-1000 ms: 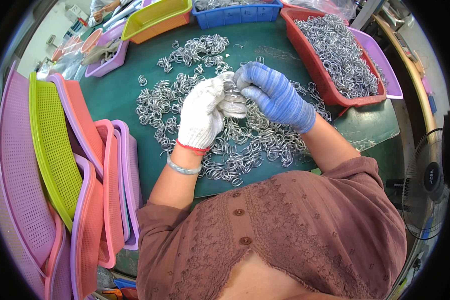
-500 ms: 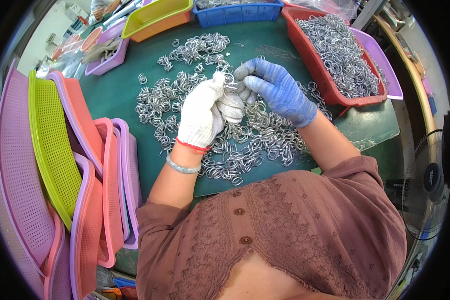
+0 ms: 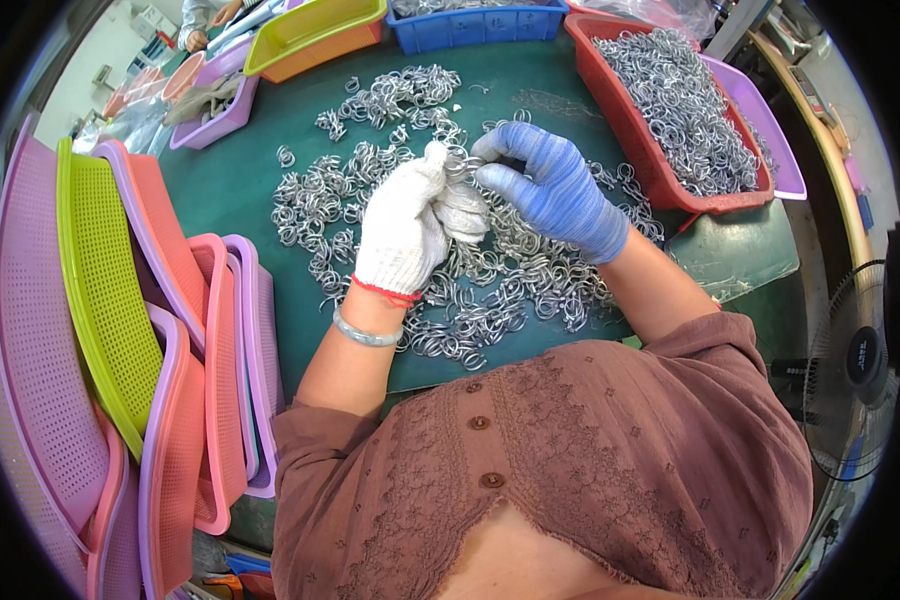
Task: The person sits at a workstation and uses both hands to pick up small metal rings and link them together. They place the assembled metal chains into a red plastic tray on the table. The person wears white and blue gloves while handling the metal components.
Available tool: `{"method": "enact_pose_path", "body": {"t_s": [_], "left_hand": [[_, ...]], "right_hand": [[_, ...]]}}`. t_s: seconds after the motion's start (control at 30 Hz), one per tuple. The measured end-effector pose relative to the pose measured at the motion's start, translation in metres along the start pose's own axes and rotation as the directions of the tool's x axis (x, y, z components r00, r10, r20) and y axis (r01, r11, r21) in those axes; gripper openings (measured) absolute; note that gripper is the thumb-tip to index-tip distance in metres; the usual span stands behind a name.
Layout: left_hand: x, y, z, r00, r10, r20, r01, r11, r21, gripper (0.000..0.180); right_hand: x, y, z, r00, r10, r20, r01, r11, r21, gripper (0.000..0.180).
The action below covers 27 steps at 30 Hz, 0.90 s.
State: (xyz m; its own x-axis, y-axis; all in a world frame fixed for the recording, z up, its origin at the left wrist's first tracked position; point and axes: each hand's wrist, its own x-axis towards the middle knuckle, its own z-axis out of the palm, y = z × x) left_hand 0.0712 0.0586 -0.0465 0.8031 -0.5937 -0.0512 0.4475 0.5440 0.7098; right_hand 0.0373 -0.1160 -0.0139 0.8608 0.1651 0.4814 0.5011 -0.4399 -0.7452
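Observation:
My left hand (image 3: 405, 220), in a white knit glove with a red cuff, is closed around a few silver metal rings (image 3: 457, 166) that show between thumb and fingers. My right hand (image 3: 560, 190), in a blue glove, faces it from the right. Its thumb and forefinger curve in a pinch at the edge of those rings; what lies between the tips is too small to make out. Beneath both hands, loose metal rings (image 3: 470, 310) are heaped over the green tabletop (image 3: 530, 85).
A red bin (image 3: 660, 190) full of rings stands back right, with a purple tray (image 3: 792, 180) beyond it. Blue (image 3: 475, 32) and yellow-green (image 3: 315, 40) bins line the back. Stacked perforated baskets (image 3: 110, 290) crowd the left; a fan (image 3: 860, 355) is at right. Another person's hand (image 3: 198, 40) shows far left.
My right hand has shifted slightly down, its thumb and forefinger a little nearer the rings in my left hand. The left hand has barely moved. The other person's hands moved slightly.

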Motion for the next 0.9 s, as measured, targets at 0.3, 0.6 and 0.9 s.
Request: {"method": "enact_pose_path", "body": {"t_s": [0.3,0.6,0.9], "left_hand": [[0.003,0.000,-0.012,0.986,-0.067,0.155,0.098,0.974,-0.203,0.031],[-0.005,0.007,0.010,0.988,0.153,0.024,-0.154,0.964,0.216,0.045],[-0.008,0.003,0.020,0.955,0.277,0.109,-0.282,0.726,0.628,0.058]], "right_hand": [[0.002,-0.001,-0.002,0.985,0.164,0.046,-0.170,0.957,0.236,0.015],[0.007,-0.006,-0.013,0.954,0.272,0.129,-0.300,0.879,0.371,0.018],[0.007,-0.001,-0.013,0.958,0.262,0.115,-0.286,0.903,0.321,0.020]]}}
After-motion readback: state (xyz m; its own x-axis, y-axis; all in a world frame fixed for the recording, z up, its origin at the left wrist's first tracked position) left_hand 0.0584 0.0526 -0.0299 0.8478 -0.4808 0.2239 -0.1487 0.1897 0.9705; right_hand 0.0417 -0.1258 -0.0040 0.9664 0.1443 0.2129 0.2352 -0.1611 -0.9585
